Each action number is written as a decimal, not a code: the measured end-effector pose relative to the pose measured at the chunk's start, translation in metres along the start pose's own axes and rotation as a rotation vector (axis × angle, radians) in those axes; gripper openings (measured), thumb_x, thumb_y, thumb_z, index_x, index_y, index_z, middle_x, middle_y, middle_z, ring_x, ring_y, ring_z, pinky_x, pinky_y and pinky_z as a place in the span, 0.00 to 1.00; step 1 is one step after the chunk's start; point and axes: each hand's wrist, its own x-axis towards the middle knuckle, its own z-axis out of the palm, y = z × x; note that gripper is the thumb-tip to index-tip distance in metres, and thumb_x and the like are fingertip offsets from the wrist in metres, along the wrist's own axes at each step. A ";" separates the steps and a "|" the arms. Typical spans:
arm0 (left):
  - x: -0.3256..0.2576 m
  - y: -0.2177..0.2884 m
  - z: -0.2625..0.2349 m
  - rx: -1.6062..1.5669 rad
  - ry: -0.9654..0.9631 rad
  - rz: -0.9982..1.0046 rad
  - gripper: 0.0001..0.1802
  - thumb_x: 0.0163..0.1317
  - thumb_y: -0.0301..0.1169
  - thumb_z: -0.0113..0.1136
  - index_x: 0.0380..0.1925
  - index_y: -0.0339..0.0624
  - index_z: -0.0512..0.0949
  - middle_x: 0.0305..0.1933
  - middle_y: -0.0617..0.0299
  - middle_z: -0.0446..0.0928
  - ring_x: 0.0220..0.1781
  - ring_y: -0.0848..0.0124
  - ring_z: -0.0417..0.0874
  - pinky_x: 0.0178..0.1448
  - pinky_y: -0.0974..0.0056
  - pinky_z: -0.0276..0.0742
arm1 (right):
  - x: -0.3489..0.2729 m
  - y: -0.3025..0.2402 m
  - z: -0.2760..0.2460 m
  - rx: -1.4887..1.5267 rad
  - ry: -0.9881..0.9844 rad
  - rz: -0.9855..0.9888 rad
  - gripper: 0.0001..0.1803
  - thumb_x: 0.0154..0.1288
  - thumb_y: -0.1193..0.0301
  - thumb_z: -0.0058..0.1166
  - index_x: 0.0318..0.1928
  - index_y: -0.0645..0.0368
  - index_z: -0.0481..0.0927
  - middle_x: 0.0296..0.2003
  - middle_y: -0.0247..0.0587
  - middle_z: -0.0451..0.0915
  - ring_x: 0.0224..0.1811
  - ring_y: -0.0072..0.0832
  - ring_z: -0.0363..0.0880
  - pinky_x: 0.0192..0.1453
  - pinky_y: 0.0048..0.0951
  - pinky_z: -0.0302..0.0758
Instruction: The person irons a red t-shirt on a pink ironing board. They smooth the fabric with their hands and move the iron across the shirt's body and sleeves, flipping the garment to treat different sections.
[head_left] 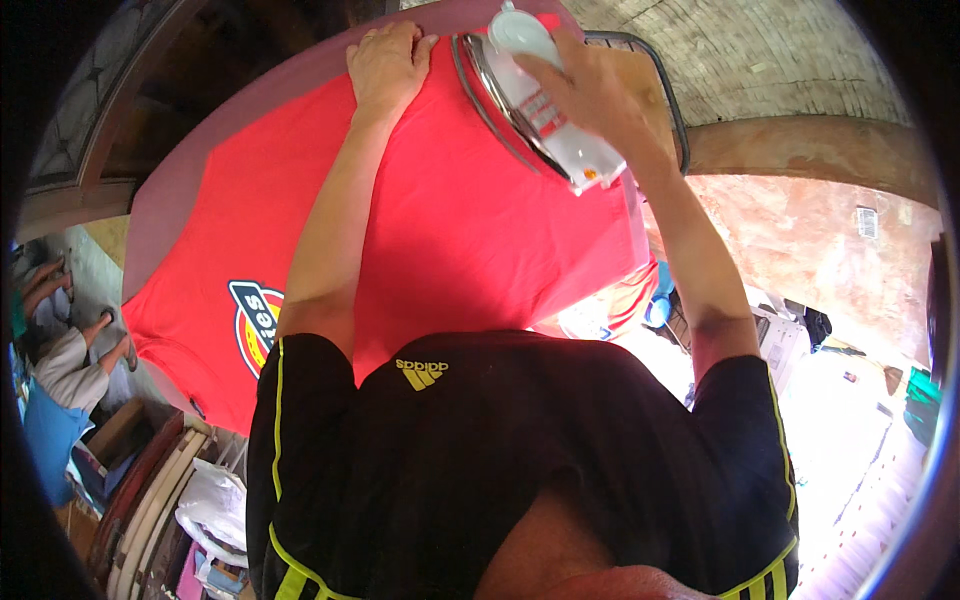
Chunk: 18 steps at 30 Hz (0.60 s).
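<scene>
A red T-shirt (440,220) with a round printed badge lies spread over a mauve ironing board (175,185). My left hand (388,62) rests palm down on the shirt's far part, its fingers lying flat. Closed around the handle of a white clothes iron (592,158) is my right hand (590,90), at the far right of the shirt. The iron has a chrome lower edge and a pale round part at its far end. It is slightly smeared by motion, and its soleplate is hidden.
A dark metal frame (680,120) curves round the board's far right end. At the left, a seated person's legs (80,365) show near stacked boards (150,500) and a white plastic bag (213,505). On the right, a pale appliance (783,340) stands in bright light.
</scene>
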 end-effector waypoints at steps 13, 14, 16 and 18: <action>-0.080 -0.128 -0.119 0.221 0.001 -0.118 0.23 0.63 0.58 0.59 0.33 0.51 0.83 0.27 0.62 0.83 0.34 0.58 0.83 0.45 0.49 0.71 | 0.006 -0.005 0.029 -0.134 0.164 -0.157 0.25 0.70 0.53 0.55 0.50 0.65 0.73 0.37 0.62 0.82 0.41 0.57 0.82 0.44 0.49 0.77; -0.079 -0.131 -0.114 0.180 0.086 -0.112 0.23 0.62 0.58 0.59 0.31 0.50 0.82 0.25 0.62 0.82 0.33 0.58 0.83 0.44 0.50 0.70 | -0.010 0.008 0.034 -0.143 0.173 -0.220 0.26 0.69 0.53 0.56 0.47 0.68 0.73 0.33 0.64 0.82 0.38 0.60 0.83 0.41 0.51 0.79; -0.088 -0.139 -0.124 0.267 0.155 -0.095 0.23 0.62 0.57 0.60 0.29 0.49 0.81 0.25 0.62 0.81 0.33 0.58 0.83 0.44 0.50 0.70 | -0.033 0.000 0.045 -0.096 0.099 -0.321 0.26 0.68 0.53 0.57 0.44 0.70 0.73 0.30 0.66 0.82 0.37 0.61 0.83 0.39 0.52 0.79; -0.087 -0.136 -0.119 0.248 0.167 -0.102 0.23 0.62 0.57 0.60 0.29 0.49 0.81 0.26 0.61 0.81 0.34 0.58 0.83 0.44 0.50 0.72 | -0.053 -0.010 0.045 -0.058 -0.017 -0.313 0.26 0.69 0.52 0.56 0.45 0.68 0.74 0.32 0.64 0.81 0.37 0.58 0.83 0.41 0.50 0.77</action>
